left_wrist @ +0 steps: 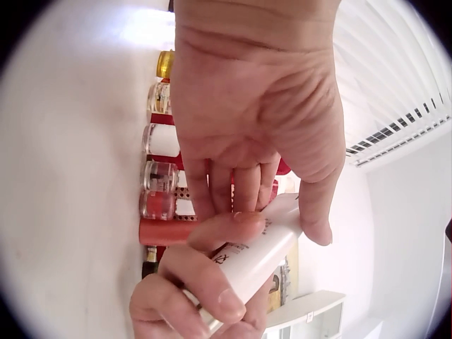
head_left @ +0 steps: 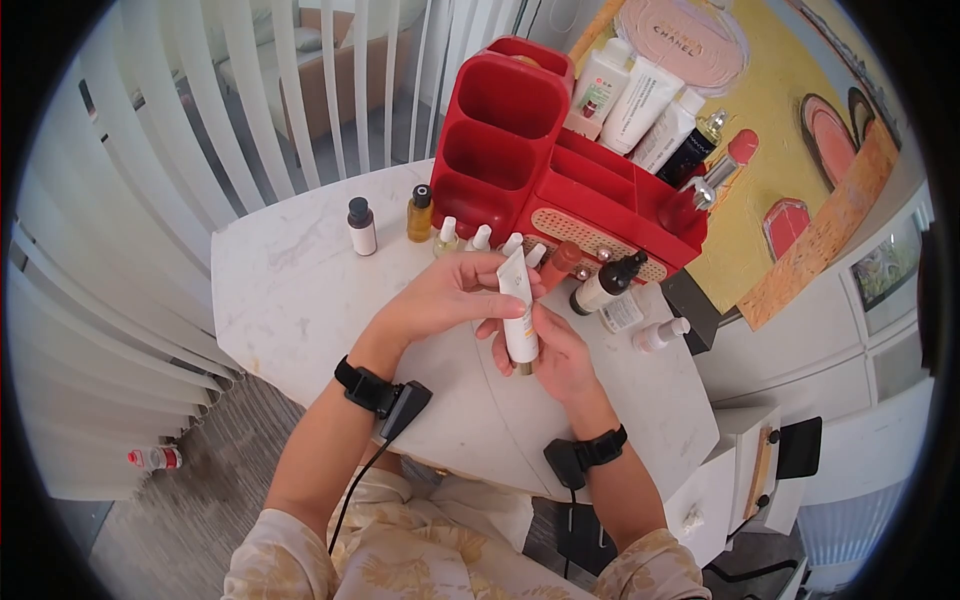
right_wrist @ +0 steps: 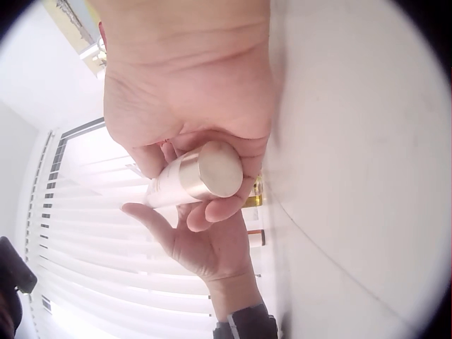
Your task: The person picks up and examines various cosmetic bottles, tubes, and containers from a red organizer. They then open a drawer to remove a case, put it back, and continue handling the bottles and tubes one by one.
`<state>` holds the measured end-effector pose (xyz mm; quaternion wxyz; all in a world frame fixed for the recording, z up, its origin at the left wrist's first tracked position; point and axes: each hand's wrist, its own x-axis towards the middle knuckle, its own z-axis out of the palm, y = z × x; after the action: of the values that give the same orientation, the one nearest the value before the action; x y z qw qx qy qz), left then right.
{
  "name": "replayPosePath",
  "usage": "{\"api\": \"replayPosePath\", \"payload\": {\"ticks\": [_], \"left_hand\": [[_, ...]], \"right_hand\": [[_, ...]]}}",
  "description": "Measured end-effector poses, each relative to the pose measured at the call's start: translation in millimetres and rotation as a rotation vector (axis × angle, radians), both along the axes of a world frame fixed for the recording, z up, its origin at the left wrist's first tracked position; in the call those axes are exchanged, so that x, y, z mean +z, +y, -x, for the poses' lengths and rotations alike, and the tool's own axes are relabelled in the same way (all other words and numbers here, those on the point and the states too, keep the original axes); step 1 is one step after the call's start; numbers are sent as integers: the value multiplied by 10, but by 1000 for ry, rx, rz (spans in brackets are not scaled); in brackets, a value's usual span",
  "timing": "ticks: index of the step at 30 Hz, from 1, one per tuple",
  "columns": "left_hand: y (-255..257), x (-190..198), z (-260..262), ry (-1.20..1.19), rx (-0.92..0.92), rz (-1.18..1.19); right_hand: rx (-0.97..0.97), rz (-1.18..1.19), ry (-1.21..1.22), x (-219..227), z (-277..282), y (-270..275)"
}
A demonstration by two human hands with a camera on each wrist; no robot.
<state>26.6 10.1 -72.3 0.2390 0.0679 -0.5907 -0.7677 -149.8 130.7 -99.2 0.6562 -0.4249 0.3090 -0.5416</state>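
A white squeeze tube with small print is held over the table, flat end up and cap down. My right hand grips its lower part, fingers curled round it. In the right wrist view the gold band and pale end of its cap point toward the camera. My left hand is at the upper part of the tube, thumb along one side and fingers behind, pinching it. From the left wrist view, those fingers are partly covered by the tube and the right hand.
A red organizer with tubes and bottles stands at the back of the white table. Before it is a row of small white-capped bottles. A dark-capped bottle and an amber bottle stand left; a black-topped bottle stands right.
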Motion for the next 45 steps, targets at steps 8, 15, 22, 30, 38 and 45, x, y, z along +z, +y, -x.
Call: {"api": "replayPosePath", "payload": {"ticks": [8,15,22,30,38,45], "left_hand": [[26,-37,25,28,33,-12],[-2,-101,41,-10,98,68],[-4,-35,-7,-76,56,65],[36,-11,34,-59,78,24],[87,19,48,-32,118,82],[67,-6,45,-59,63,49]], "right_hand": [[9,5,25,25,-2,-2],[28,-3,79,40,-40,-10],[71,1,56,8,-28,-4],[31,4,45,27,-32,13],[-174,43,85,50,-46,20],[-193,52,136,12,-18,15]]}}
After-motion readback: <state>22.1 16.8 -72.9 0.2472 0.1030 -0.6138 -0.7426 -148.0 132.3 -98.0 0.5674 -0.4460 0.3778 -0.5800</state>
